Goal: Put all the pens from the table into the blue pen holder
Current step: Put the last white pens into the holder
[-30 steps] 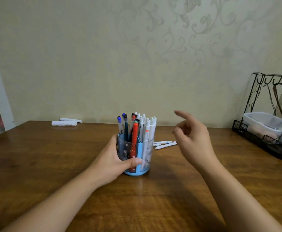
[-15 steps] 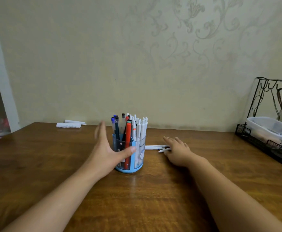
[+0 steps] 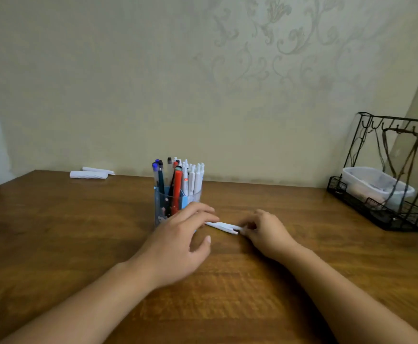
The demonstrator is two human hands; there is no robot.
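The pen holder (image 3: 177, 204) stands mid-table (image 3: 54, 232), pens inside. Loose pens (image 3: 224, 227) lie at its 4 o'clock, between both hands. Paper rolls (image 3: 88, 174) sit at 10 o'clock, the wire rack (image 3: 387, 184) at 3 o'clock.

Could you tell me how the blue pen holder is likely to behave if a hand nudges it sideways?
The blue pen holder stands tall and narrow, packed with pens rising above its rim, so it probably tips rather than slides. The left hand is close in front, likely able to steady it.
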